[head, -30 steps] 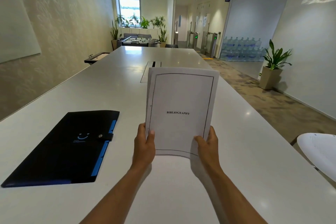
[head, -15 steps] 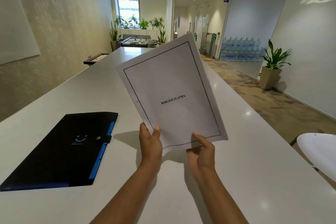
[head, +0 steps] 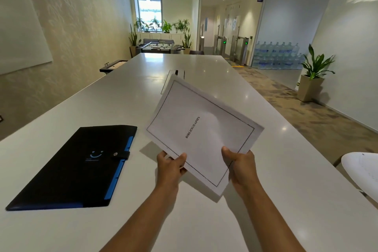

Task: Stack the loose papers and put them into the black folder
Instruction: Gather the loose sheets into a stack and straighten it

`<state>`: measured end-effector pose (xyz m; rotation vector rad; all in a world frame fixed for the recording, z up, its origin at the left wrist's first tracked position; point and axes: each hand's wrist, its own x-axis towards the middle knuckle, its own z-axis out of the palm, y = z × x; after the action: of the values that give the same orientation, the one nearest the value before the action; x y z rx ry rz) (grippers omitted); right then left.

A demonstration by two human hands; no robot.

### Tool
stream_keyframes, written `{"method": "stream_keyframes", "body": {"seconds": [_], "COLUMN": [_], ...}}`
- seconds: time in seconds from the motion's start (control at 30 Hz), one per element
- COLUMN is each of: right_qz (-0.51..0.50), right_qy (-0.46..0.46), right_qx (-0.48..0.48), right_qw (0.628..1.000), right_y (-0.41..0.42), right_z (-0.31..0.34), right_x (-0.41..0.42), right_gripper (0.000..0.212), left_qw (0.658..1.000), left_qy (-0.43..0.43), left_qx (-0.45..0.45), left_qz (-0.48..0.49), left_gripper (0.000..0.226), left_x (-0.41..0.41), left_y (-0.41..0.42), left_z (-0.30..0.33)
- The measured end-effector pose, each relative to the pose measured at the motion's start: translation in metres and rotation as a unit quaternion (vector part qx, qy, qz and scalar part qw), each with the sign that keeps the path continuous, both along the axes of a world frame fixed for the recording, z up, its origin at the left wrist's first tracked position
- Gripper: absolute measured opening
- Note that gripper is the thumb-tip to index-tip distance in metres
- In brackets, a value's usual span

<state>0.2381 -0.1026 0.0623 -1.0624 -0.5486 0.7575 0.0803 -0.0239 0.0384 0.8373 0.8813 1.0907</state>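
A stack of white papers [head: 202, 129], its top sheet bordered and printed "BIBLIOGRAPHY", is held above the white table [head: 106, 104], turned sideways with one long edge toward me. My left hand [head: 170, 166] grips that near edge at its left end. My right hand [head: 242, 164] grips the stack's right short edge. The black folder [head: 77, 170], with blue edging and a snap strap, lies shut flat on the table to the left of the papers, apart from both hands.
A white chair [head: 362, 172] sits past the table's right edge. A cable slot [head: 176, 73] is set into the table's middle behind the papers. A potted plant [head: 313, 80] stands by the right wall.
The papers have turned from upright to sideways and dropped lower toward the table. My right hand has shifted its hold to another edge of the stack. The folder has not moved.
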Motion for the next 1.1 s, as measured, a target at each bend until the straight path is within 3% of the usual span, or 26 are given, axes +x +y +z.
{"method": "stream_keyframes", "body": {"seconds": [0.13,0.27,0.43,0.57,0.8,1.1], "right_qz": [0.041,0.093,0.164,0.135,0.059,0.031], "right_qy": [-0.045,-0.094,-0.178,-0.229,-0.221,-0.208], "right_qx": [-0.033,-0.054,-0.068,-0.064,0.004,-0.043], "right_qw": [0.998,0.99,0.968,0.962,0.973,0.977], "right_y": [-0.007,-0.016,-0.019,-0.013,-0.002,-0.006], "right_z": [0.005,0.014,0.013,0.013,0.026,-0.021], "right_x": [0.024,0.05,0.063,0.064,0.068,0.057], "right_gripper": [0.028,0.027,0.013,0.018,0.035,0.03], "left_qw": [0.995,0.964,0.964,0.952,0.929,0.948], "left_qy": [0.056,0.201,0.198,0.2,0.161,0.177], "left_qx": [-0.016,0.117,0.173,0.233,0.327,0.262], "left_qz": [0.084,0.13,-0.032,-0.019,0.065,0.04], "left_gripper": [0.074,0.092,0.061,0.033,0.032,0.044], "left_x": [-0.025,-0.05,-0.061,-0.058,-0.047,-0.046], "left_y": [0.03,0.055,0.075,0.069,0.062,0.051], "left_z": [-0.003,0.001,0.02,0.032,0.049,-0.006]}}
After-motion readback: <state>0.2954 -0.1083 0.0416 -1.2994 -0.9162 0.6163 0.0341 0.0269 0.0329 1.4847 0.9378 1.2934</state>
